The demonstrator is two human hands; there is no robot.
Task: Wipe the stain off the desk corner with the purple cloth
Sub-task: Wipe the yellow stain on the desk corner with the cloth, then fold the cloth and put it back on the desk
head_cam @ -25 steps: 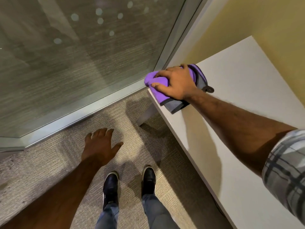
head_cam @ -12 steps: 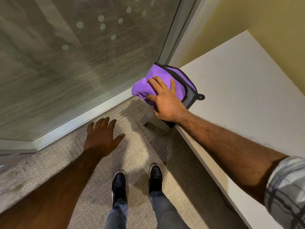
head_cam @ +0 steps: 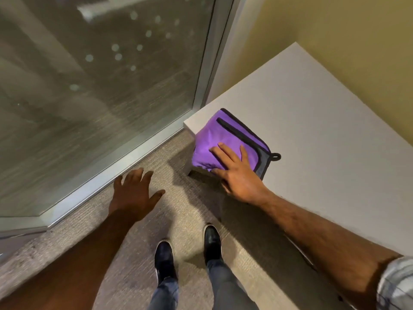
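A purple cloth [head_cam: 214, 139] with dark trim, a grey backing and a small hanging loop lies folded on the near-left corner of the white desk [head_cam: 312, 121], hanging slightly over the edge. My right hand [head_cam: 237, 173] presses flat on the cloth's near side, fingers spread over the purple fabric. Over the carpet, my left hand [head_cam: 134, 193] hovers with its fingers apart, holding nothing. No stain shows on the bare desk top; the cloth covers the corner itself.
A frosted glass wall [head_cam: 100, 86] with a metal base rail [head_cam: 125, 157] runs along the left, close to the desk corner. A yellow wall [head_cam: 346, 41] backs the desk. My two dark shoes [head_cam: 187, 249] stand on grey carpet [head_cam: 67, 238] beside the desk edge.
My right hand has slid the cloth along the corner and now rests on its near part, showing more purple fabric. My left hand has stayed over the carpet. The view has shifted.
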